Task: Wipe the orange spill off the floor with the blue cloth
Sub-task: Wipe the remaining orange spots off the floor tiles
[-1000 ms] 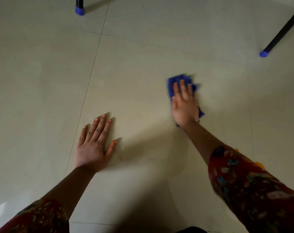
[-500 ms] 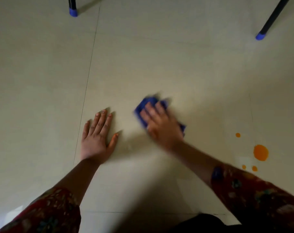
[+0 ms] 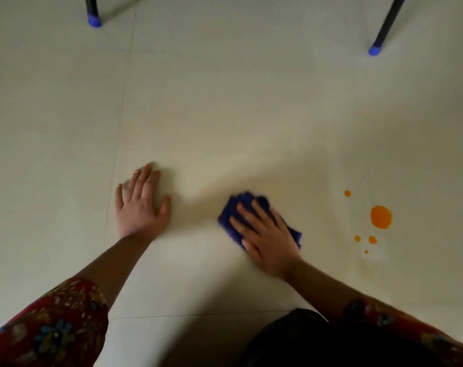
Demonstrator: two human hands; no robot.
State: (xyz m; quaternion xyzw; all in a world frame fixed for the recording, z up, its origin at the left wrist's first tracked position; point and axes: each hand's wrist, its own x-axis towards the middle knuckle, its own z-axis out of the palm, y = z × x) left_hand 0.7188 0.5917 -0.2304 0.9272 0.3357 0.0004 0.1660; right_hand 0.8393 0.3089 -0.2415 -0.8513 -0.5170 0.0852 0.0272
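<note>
The blue cloth (image 3: 235,210) lies bunched on the pale tiled floor, mostly covered by my right hand (image 3: 264,234), which presses flat on it with straight fingers. The orange spill (image 3: 381,217) is a round blob to the right of the cloth, apart from it, with a few small orange drops (image 3: 372,239) around it. My left hand (image 3: 140,205) rests flat on the floor to the left, fingers spread, holding nothing.
Two dark furniture legs with blue caps stand at the back, one at the left (image 3: 94,19) and one at the right (image 3: 374,50). A dark garment (image 3: 317,340) fills the bottom edge.
My right hand slid the cloth from farther away toward me and leftward, then a little right. The view shifted, so the orange spill came into sight on the right. My left hand stayed planted.
</note>
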